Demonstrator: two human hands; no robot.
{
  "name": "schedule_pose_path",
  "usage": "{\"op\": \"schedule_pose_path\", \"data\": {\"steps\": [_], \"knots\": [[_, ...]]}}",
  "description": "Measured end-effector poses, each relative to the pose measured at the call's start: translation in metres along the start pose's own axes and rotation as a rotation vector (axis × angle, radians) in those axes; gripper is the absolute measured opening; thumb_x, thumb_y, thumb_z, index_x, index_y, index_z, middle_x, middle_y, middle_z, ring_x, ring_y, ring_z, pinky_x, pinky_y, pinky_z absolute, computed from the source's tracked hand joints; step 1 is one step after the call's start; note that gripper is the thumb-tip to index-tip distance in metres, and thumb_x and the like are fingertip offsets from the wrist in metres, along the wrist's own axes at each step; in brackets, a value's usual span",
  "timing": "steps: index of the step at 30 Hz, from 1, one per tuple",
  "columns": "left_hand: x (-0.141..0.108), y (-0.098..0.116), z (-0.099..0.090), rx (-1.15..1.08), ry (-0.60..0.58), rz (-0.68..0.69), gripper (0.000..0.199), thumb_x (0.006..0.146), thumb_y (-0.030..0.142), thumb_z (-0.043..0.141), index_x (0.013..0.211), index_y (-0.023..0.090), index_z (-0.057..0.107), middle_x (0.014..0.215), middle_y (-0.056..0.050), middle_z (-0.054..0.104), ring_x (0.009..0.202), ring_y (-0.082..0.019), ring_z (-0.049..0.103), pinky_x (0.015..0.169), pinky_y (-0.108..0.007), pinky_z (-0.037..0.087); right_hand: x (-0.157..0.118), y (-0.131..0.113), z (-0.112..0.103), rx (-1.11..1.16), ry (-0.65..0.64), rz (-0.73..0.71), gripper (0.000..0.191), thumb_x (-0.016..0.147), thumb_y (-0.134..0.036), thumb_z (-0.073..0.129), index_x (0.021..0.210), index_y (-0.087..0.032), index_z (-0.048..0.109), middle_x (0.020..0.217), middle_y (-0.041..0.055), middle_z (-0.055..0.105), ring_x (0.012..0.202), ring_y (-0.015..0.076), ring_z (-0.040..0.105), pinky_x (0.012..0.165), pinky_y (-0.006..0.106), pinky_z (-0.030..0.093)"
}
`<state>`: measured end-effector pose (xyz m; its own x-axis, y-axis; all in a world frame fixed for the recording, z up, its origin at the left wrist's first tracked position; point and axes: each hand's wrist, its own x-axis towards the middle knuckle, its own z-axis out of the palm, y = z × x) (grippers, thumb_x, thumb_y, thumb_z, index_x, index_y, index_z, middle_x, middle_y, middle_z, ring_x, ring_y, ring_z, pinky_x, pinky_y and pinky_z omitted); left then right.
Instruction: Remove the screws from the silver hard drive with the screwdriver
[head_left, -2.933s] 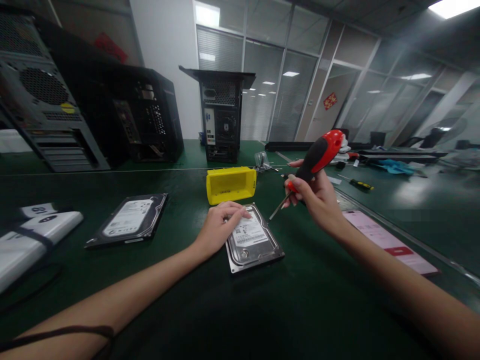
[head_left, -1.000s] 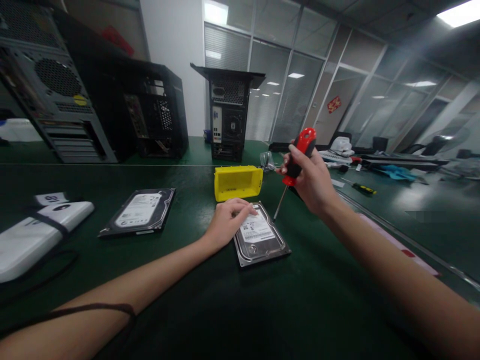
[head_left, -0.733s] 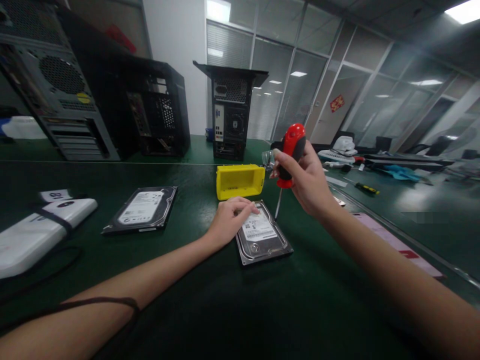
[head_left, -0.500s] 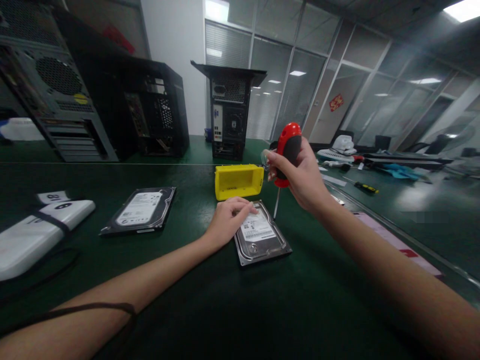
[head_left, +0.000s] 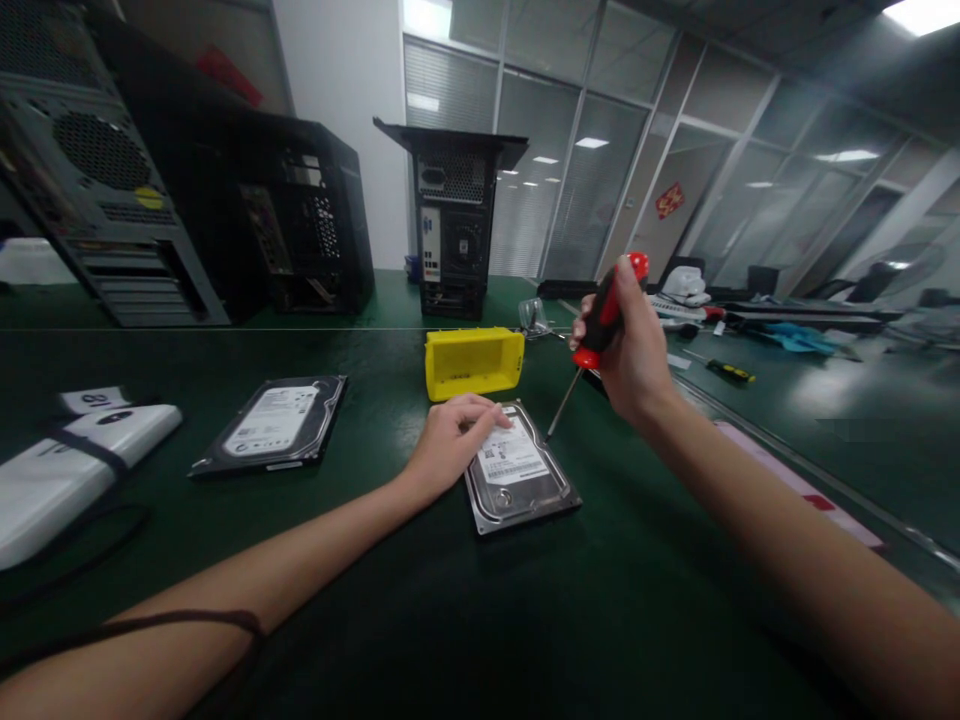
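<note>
Resting unclenched, left hand (head_left: 448, 440) partly hides drive (head_left: 521, 480) | right hand (head_left: 637, 352) grips screwdriver (head_left: 602, 322) | tip (head_left: 548, 436) indistinct

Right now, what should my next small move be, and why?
Probably bring the red-and-black screwdriver in your right hand more upright: it slants, with its tip at the edge of the hard drive your left hand rests on.

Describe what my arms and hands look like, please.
Your left hand and right hand are ungloved, with no rings visible. No sleeves show on the left forearm or right forearm. A thin, dark, cord-like band crosses the left forearm.
</note>
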<state>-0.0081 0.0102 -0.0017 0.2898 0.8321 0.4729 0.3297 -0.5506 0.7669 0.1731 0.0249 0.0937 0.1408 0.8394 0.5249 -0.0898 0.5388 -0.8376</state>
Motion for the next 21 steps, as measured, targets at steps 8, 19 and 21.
{"op": "schedule_pose_path", "data": {"steps": [8, 19, 21], "knots": [[0.0, 0.01, 0.002, 0.183, -0.083, 0.088, 0.019, 0.087, 0.026, 0.054, 0.085, 0.022, 0.073, 0.099, -0.004, 0.068, 0.098, -0.024, 0.058, 0.087, -0.042, 0.039, 0.001, -0.003, -0.007, 0.084, -0.054, 0.054, 0.041, 0.082, -0.062, 0.036, 0.073, -0.022, 0.041, 0.069, 0.0006, 0.038, 0.054, 0.0097, 0.042, 0.055, 0.027, 0.041], [0.046, 0.03, 0.009, 0.412, -0.515, 0.265, 0.019, 0.082, 0.041, 0.062, 0.09, 0.027, 0.071, 0.11, 0.001, 0.066, 0.107, -0.025, 0.052, 0.091, -0.043, 0.023, -0.002, -0.004, -0.001, 0.34, -0.169, 0.01, 0.054, 0.074, -0.071, 0.046, 0.09, -0.02, 0.056, 0.072, -0.0003, 0.049, 0.053, 0.0072, 0.046, 0.046, 0.023, 0.038], [0.052, 0.028, 0.009, 0.383, -0.596, 0.275, 0.018, 0.084, 0.04, 0.061, 0.087, 0.027, 0.072, 0.108, 0.001, 0.067, 0.106, -0.023, 0.053, 0.092, -0.042, 0.024, -0.001, -0.004, 0.002, 0.358, -0.184, 0.013, 0.054, 0.075, -0.071, 0.045, 0.092, -0.021, 0.055, 0.069, -0.0014, 0.048, 0.05, 0.0065, 0.044, 0.042, 0.021, 0.034]]}}
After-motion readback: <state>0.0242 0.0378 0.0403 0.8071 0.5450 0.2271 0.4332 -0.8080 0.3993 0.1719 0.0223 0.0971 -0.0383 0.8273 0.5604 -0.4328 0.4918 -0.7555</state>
